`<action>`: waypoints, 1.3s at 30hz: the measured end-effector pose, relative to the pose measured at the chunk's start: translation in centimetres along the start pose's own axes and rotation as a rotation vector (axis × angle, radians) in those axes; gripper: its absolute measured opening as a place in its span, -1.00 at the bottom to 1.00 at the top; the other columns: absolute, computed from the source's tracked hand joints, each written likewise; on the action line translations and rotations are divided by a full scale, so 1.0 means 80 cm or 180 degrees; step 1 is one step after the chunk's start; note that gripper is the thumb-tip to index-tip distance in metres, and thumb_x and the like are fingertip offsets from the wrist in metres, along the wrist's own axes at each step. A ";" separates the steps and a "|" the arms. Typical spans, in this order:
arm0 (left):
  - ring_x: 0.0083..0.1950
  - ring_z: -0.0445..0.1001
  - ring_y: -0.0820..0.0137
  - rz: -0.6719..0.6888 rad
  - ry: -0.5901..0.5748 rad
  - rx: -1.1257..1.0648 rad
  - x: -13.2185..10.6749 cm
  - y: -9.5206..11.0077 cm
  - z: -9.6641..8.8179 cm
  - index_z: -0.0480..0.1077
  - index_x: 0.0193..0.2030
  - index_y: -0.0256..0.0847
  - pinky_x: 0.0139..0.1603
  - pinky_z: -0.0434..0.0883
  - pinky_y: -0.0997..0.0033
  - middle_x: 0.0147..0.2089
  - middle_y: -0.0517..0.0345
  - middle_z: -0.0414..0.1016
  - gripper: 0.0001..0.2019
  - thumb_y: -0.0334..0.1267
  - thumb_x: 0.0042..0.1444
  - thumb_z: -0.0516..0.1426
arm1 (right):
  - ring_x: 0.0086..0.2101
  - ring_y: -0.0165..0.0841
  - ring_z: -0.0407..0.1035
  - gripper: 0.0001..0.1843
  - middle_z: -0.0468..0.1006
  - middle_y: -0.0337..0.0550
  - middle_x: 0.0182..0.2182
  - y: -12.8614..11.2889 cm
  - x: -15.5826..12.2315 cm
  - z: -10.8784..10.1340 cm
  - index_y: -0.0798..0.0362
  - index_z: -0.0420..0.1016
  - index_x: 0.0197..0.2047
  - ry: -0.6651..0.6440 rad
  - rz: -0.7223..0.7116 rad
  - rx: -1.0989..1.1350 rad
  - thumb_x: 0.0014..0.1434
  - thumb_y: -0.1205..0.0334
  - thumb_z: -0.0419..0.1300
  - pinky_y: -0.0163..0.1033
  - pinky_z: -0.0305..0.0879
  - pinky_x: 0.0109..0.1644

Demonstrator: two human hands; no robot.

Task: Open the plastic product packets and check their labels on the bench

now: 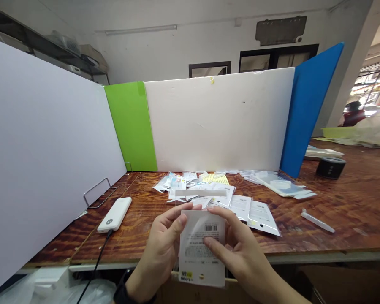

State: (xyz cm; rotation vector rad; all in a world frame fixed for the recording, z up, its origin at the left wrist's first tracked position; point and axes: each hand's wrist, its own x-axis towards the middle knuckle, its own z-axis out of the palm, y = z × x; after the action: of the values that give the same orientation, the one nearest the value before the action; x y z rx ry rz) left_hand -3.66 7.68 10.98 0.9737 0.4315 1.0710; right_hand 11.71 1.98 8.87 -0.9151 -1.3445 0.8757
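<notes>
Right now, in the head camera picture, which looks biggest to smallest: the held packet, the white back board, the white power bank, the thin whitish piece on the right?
1. white back board
2. held packet (nearer the camera, so it looks bigger)
3. white power bank
4. thin whitish piece

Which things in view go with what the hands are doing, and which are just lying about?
Likely in use:
- printed packet, held by the left hand and right hand
- similar packets lying just beyond

Apparently just lying about:
- white device with black cable
- black cylinder, far right
</notes>
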 end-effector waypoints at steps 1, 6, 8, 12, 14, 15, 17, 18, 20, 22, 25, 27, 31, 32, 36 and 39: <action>-0.19 0.57 0.33 0.0002 0.0060 0.0025 0.000 -0.001 0.001 0.57 -0.21 -0.23 -0.19 0.50 0.45 -0.13 -0.01 0.63 -0.80 -0.22 0.00 0.30 | -0.16 -0.30 0.42 -0.66 0.47 -0.16 -0.05 0.001 0.000 0.000 -0.19 0.34 0.00 -0.0031 0.0043 0.0028 0.15 0.25 0.20 -0.19 0.47 -0.17; -0.29 0.55 0.38 -0.0005 0.0199 0.0147 0.000 -0.001 0.005 0.58 -0.31 -0.27 -0.26 0.50 0.48 -0.22 0.02 0.64 -0.86 -0.24 0.02 0.28 | -0.22 -0.33 0.41 -0.71 0.48 -0.18 -0.12 0.004 0.000 -0.002 -0.15 0.38 -0.07 -0.0168 0.0227 0.0163 0.12 0.28 0.22 -0.25 0.44 -0.25; -0.30 0.54 0.38 -0.0003 0.0251 0.0157 0.000 -0.001 0.005 0.58 -0.33 -0.28 -0.27 0.50 0.48 -0.25 0.02 0.64 -0.86 -0.24 0.01 0.28 | -0.22 -0.34 0.41 -0.70 0.49 -0.20 -0.15 0.004 0.001 -0.002 -0.14 0.40 -0.08 -0.0246 0.0232 0.0172 0.11 0.32 0.23 -0.27 0.43 -0.24; -0.24 0.55 0.34 0.0059 0.0399 0.0173 -0.003 -0.001 0.003 0.58 -0.34 -0.27 -0.19 0.50 0.46 -0.25 0.00 0.65 -0.87 -0.24 0.01 0.28 | -0.26 -0.36 0.40 -0.66 0.51 -0.22 -0.21 0.002 0.004 -0.002 -0.12 0.41 -0.05 -0.0399 0.0303 0.0090 0.08 0.34 0.25 -0.28 0.42 -0.25; -0.22 0.55 0.32 0.0070 0.0418 0.0233 -0.006 0.000 0.001 0.58 -0.33 -0.27 -0.16 0.49 0.44 -0.24 -0.02 0.64 -0.86 -0.24 0.01 0.27 | -0.30 -0.37 0.40 -0.65 0.51 -0.22 -0.24 0.002 0.005 -0.001 -0.09 0.39 -0.05 -0.0425 0.0352 0.0069 0.07 0.33 0.26 -0.28 0.42 -0.27; -0.22 0.55 0.31 0.0080 0.0415 0.0272 -0.007 0.000 0.001 0.58 -0.33 -0.28 -0.17 0.49 0.43 -0.24 -0.02 0.64 -0.86 -0.24 0.02 0.27 | -0.32 -0.38 0.40 -0.65 0.50 -0.22 -0.25 0.002 0.006 0.000 -0.08 0.38 -0.04 -0.0452 0.0355 0.0045 0.08 0.33 0.25 -0.28 0.42 -0.29; -0.23 0.54 0.32 0.0128 0.0435 0.0370 -0.008 0.001 -0.001 0.57 -0.35 -0.27 -0.17 0.48 0.43 -0.25 -0.01 0.64 -0.86 -0.23 0.03 0.26 | -0.32 -0.36 0.42 -0.66 0.49 -0.20 -0.26 0.001 0.007 0.001 -0.07 0.36 -0.03 -0.0498 0.0235 -0.0213 0.11 0.32 0.22 -0.27 0.44 -0.31; -0.24 0.54 0.33 0.0166 0.0478 0.0417 -0.007 0.001 -0.002 0.57 -0.36 -0.26 -0.18 0.48 0.43 -0.25 0.00 0.63 -0.86 -0.23 0.04 0.25 | -0.28 -0.33 0.43 -0.67 0.48 -0.17 -0.21 0.001 0.008 0.001 -0.08 0.36 -0.02 -0.0464 0.0065 -0.0506 0.12 0.33 0.20 -0.24 0.45 -0.28; -0.25 0.53 0.33 0.0235 0.0577 0.0541 -0.007 0.001 -0.004 0.56 -0.35 -0.22 -0.21 0.47 0.43 -0.25 0.04 0.63 -0.87 -0.21 0.06 0.24 | -0.10 -0.23 0.40 -0.66 0.41 -0.07 -0.04 -0.002 0.007 0.001 -0.09 0.38 -0.01 -0.0059 -0.0592 -0.1349 0.14 0.36 0.18 -0.13 0.45 -0.13; -0.27 0.53 0.32 0.0332 0.0594 0.0871 -0.009 0.000 -0.003 0.56 -0.34 -0.19 -0.23 0.46 0.43 -0.26 0.07 0.62 -0.85 -0.18 0.09 0.21 | 0.02 -0.15 0.31 -0.66 0.31 -0.02 0.05 -0.007 0.004 0.000 -0.06 0.42 -0.04 0.0686 -0.1548 -0.2147 0.11 0.43 0.18 -0.07 0.40 -0.02; -0.34 0.50 0.35 0.0562 0.0386 0.1764 -0.021 -0.002 0.004 0.57 -0.32 -0.14 -0.31 0.42 0.49 -0.33 0.11 0.61 -0.83 -0.16 0.13 0.17 | -0.14 -0.26 0.39 -0.63 0.41 -0.06 -0.14 -0.016 -0.004 0.003 0.01 0.43 -0.06 0.1045 -0.2409 -0.2543 0.09 0.54 0.16 -0.22 0.43 -0.13; -0.35 0.51 0.34 0.0699 0.0129 0.2205 -0.033 -0.005 0.012 0.58 -0.23 -0.08 -0.29 0.42 0.49 -0.30 0.13 0.62 -0.82 -0.17 0.16 0.14 | -0.23 -0.32 0.43 -0.62 0.47 -0.08 -0.23 -0.021 -0.008 0.007 0.04 0.41 -0.04 0.0746 -0.2427 -0.2481 0.10 0.57 0.14 -0.28 0.45 -0.18; -0.27 0.56 0.23 0.1013 0.0060 0.2451 -0.053 -0.013 0.025 0.55 -0.08 -0.02 -0.15 0.43 0.38 -0.19 0.07 0.64 -0.76 -0.20 0.13 0.14 | -0.32 -0.34 0.47 -0.67 0.53 -0.08 -0.29 -0.030 -0.013 0.010 0.06 0.44 -0.09 0.0678 -0.2340 -0.2341 0.10 0.57 0.15 -0.31 0.47 -0.26; -0.26 0.56 0.21 0.1124 0.0118 0.2475 -0.055 -0.014 0.026 0.56 -0.09 -0.02 -0.15 0.43 0.38 -0.20 0.06 0.64 -0.76 -0.23 0.12 0.16 | -0.34 -0.35 0.48 -0.69 0.53 -0.09 -0.32 -0.031 -0.013 0.010 0.06 0.45 -0.12 0.0693 -0.2334 -0.2332 0.10 0.56 0.15 -0.32 0.47 -0.29; -0.34 0.58 0.24 0.1456 -0.0144 0.2697 -0.054 -0.012 0.023 0.54 -0.05 0.01 -0.27 0.42 0.45 -0.27 0.07 0.65 -0.69 -0.37 0.09 0.14 | -0.36 -0.35 0.51 -0.72 0.57 -0.08 -0.33 -0.037 -0.015 0.006 0.07 0.47 -0.16 0.0649 -0.2388 -0.2384 0.08 0.55 0.17 -0.33 0.50 -0.31; -0.35 0.58 0.20 0.1265 -0.0529 0.3139 -0.050 -0.007 0.019 0.51 0.01 -0.06 -0.29 0.43 0.43 -0.36 0.00 0.63 -0.64 -0.40 0.07 0.15 | -0.38 -0.33 0.52 -0.72 0.60 -0.10 -0.35 -0.039 -0.016 0.007 0.05 0.49 -0.18 0.0609 -0.2387 -0.2519 0.07 0.54 0.16 -0.33 0.51 -0.31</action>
State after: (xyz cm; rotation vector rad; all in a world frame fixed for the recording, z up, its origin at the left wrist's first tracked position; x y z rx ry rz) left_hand -4.11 3.38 10.74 2.0728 0.6638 1.1139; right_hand 11.12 -0.45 11.20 -0.9233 -1.7077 -0.3480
